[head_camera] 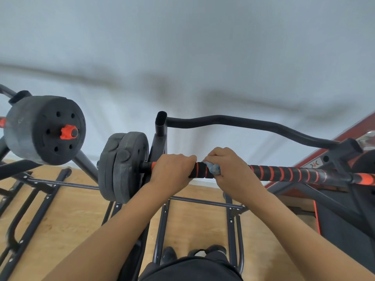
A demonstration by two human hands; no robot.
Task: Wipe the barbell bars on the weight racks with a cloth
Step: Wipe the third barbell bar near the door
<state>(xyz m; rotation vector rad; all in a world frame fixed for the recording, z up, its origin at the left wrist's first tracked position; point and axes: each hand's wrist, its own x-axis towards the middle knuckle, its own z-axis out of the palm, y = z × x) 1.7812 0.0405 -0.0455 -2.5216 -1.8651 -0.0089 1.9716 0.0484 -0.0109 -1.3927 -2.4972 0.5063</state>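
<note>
A barbell bar [284,173], black with orange stripes, is seen lying across a black rack [160,128]. The bar is gripped from above by the left hand [172,169], fingers curled over it, just beside the pair of black weight plates [121,167] at the bar's left end. Just right of that hand, a blue cloth [213,168] is held against the bar by the right hand [227,167], whose fingers are wrapped round cloth and bar together; only a small crumpled part of the cloth is shown, so how far it goes round the bar cannot be told. Behind the bar a curved black rail [243,124] is seen. Well to the left of the bar, a second set of plates [44,130] with an orange collar [68,132] is visible, and below the bar a wooden floor [71,199]
</note>
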